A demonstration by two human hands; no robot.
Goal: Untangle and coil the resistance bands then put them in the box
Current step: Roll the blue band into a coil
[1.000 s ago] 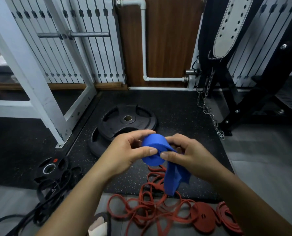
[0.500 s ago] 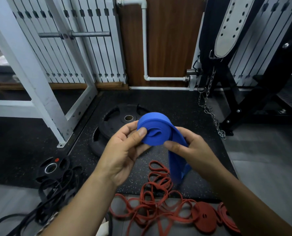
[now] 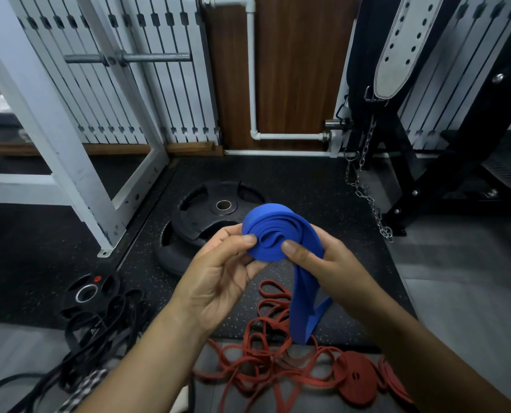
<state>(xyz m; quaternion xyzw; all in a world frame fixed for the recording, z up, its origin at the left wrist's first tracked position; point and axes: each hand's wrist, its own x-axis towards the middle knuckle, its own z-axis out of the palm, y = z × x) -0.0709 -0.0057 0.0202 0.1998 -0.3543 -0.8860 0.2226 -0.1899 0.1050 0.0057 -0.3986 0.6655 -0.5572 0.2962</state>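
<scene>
Just in front of the black weight plate point(image 3: 206, 213), in the head view, the blue resistance band point(image 3: 273, 234) is being held up as a part-wound coil. The left hand point(image 3: 218, 275) is pinching the coil's near face, thumb in front and fingers behind. The right hand point(image 3: 325, 263) is pressing its thumb on the spiral and curling its fingers round the outer wrap. A loose tail point(image 3: 304, 308) is hanging down on the person's side of the plate, above the tangled red bands point(image 3: 266, 353). The inner turns are looking slack, so the coil is likely to spring open if either thumb eases off. The tail could also twist or snag the red tangle. No box is showing.
</scene>
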